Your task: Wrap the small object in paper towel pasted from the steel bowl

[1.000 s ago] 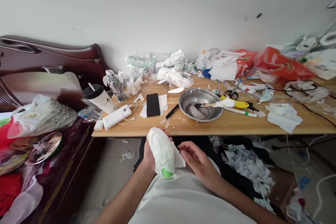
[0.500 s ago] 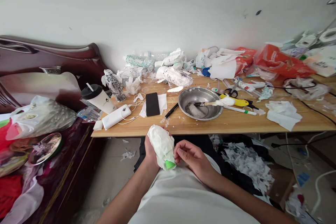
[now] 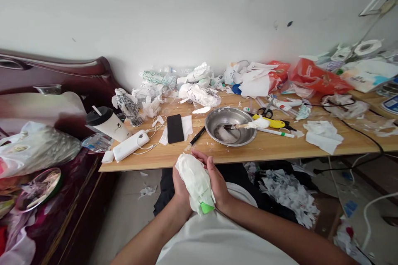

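Note:
A bottle wrapped in white paper, its green cap pointing down toward me, sits between both hands just below the table's front edge. My left hand grips it from the left side. My right hand presses against its right side, fingers lying along the wrapping. Both hands hover over my lap, in front of the wooden table.
On the table lie a steel bowl with a brush, a black phone, a white power bank, a lidded cup, scissors, a black pen and paper scraps. A dark wooden bed frame stands left. Torn paper litters the floor.
My right hand moved left from open beside the bottle to pressing against its wrapped side. The view shifted slightly right and down.

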Demonstrator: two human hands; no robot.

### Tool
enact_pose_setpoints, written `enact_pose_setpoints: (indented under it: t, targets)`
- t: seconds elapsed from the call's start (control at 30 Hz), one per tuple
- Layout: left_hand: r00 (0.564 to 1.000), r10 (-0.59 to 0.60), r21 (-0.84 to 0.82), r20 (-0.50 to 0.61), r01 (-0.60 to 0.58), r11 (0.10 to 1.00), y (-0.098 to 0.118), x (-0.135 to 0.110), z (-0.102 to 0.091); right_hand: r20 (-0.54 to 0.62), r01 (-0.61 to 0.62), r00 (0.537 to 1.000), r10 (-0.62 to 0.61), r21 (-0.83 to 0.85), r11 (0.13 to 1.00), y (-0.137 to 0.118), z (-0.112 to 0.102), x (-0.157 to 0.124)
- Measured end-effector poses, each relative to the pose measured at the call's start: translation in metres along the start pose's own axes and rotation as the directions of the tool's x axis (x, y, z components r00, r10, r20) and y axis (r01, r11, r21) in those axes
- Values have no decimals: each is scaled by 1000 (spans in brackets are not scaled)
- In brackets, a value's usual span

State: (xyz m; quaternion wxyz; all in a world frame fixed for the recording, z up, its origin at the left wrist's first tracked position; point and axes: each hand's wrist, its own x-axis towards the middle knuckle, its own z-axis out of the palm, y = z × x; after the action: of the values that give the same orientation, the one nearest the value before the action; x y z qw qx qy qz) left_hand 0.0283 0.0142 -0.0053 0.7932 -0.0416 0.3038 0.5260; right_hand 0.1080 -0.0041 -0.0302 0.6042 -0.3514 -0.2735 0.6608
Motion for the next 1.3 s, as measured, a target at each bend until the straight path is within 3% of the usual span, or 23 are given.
enact_pose_setpoints:
  t: [0.23, 0.33, 0.47, 0.57, 0.63, 0.77, 0.93, 1.13, 1.17, 1.23, 1.3]
  targets:
    - [1000, 4, -19, 23, -4, 1000, -2, -7, 15, 70, 38, 996, -46, 112, 993, -11, -2, -6]
    - [989, 121, -11, -82, -122, 992, -1, -5, 20, 106, 69, 991, -80, 107, 992, -14, -3, -5]
    - [902, 379, 47, -206, -378, 925, 0, -5, 22, 175, 101, 976, -129, 160, 982, -14, 1, 1]
    - [804, 572, 84, -161, -566, 820, 0, -10, 21, 217, 117, 964, -151, 162, 980, -14, 7, 1]
    - [765, 637, 130, -98, -625, 770, 0, -14, 21, 256, 165, 949, -184, 92, 982, -16, 10, -3]
    - [798, 603, 196, -31, -586, 786, -3, -18, 22, 278, 222, 936, -214, 1, 975, -17, 10, -11]
    - [822, 564, 224, -77, -537, 813, -8, -11, 22, 223, 243, 947, -232, -27, 970, -14, 2, -11]
    - [804, 585, 268, -109, -542, 796, -19, -3, 30, 165, 297, 944, -287, -38, 954, -23, -6, -16]
    - [817, 567, 247, -108, -530, 811, -20, -3, 33, 168, 312, 939, -301, -43, 949, -26, -7, -17]
    - [894, 441, 181, -75, -423, 888, -21, -4, 39, 171, 358, 925, -340, -95, 929, -31, -9, -19]
    - [983, 182, 142, 1, -180, 973, -21, -8, 44, 162, 434, 898, -409, -174, 884, -36, -10, -21]
